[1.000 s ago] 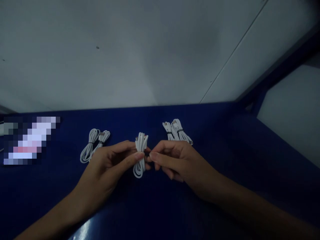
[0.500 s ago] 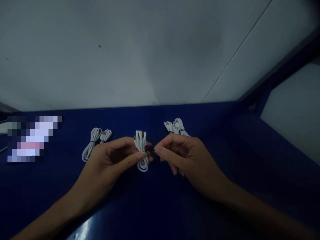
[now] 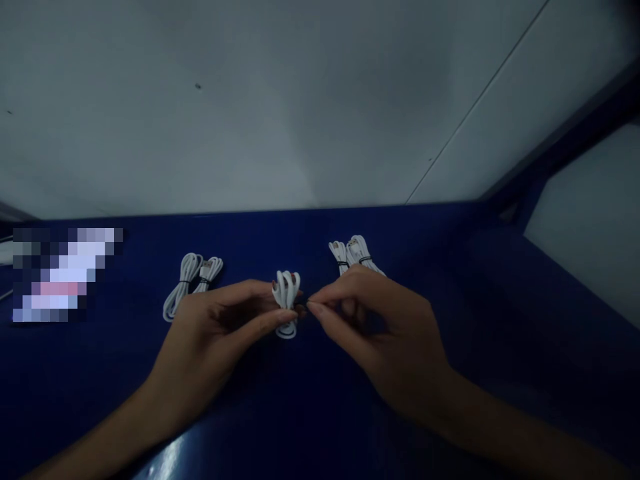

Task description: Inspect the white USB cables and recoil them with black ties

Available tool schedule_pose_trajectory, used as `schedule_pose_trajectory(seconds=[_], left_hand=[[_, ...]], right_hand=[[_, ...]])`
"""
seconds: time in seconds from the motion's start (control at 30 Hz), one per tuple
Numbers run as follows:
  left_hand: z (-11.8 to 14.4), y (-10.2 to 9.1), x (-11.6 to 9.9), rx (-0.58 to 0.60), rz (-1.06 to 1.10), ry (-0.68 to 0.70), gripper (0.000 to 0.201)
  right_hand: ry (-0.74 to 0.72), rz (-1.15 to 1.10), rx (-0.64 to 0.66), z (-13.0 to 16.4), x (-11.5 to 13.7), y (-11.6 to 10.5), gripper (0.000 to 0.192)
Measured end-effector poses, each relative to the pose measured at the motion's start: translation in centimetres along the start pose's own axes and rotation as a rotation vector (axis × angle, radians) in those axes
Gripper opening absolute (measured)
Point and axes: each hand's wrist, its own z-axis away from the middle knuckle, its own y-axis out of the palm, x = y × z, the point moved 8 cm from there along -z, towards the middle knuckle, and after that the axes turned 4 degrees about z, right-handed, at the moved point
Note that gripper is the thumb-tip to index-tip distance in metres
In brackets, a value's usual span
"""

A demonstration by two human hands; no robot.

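Two tied white cable bundles [image 3: 193,283] lie left on a blue table [image 3: 500,320]. Another tied pair [image 3: 353,253] rests farther right, below a grey wall [image 3: 300,100].

- L hand [image 3: 220,327] pinches white coiled cable [image 3: 287,300] upright, thumb + forefinger round its middle.
- R hand [image 3: 380,320] fingertips meet at cable's right side, on a small dark tie.
- Tied cable bundles: one pair left [image 3: 193,280], another right [image 3: 353,255], on blue table [image 3: 500,320].

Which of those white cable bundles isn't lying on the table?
The middle cable bundle: the left hand pinches it, while the left bundles and right bundles lie on the table.
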Motion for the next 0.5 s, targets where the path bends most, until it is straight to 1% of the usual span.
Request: schedule_pose_trajectory(seconds=[0.07, 0.13, 0.2, 0.23, 0.3, 0.33, 0.43, 0.5], left_hand=[[-0.1, 0.0, -0.2, 0.006, -0.050, 0.037, 0.003], [-0.2, 0.0, -0.6, 0.016, -0.102, 0.075, 0.007], [-0.2, 0.1, -0.8, 0.044, -0.145, 0.095, 0.011], [-0.2, 0.2, -0.9, 0.062, -0.160, 0.100, 0.013], [-0.1, 0.3, -1.0, 0.094, -0.186, 0.101, 0.013], [0.0, 0.3, -0.9, 0.108, -0.194, 0.101, 0.012], [0.1, 0.4, -0.7, 0.141, -0.194, 0.090, 0.008], [0.3, 0.5, -0.4, 0.165, -0.179, 0.081, 0.006]], right_hand=[[-0.128, 0.084, -0.036, 0.1, 0.7, -0.1, 0.013], [-0.218, 0.133, -0.090, 0.3, 1.1, -0.3, 0.016], [-0.262, 0.140, -0.121, 0.3, 1.2, -0.6, 0.018], [-0.254, 0.131, -0.111, 0.2, 1.0, -0.6, 0.018], [-0.150, 0.073, -0.042, -0.3, 0.3, -0.6, 0.015], [-0.056, 0.012, 0.012, -0.6, -0.3, -0.5, 0.013], [0.286, -0.311, 0.239, -0.9, -2.4, 0.6, 0.005], [0.422, -0.475, 0.354, -0.7, -2.9, 1.2, 0.005]])
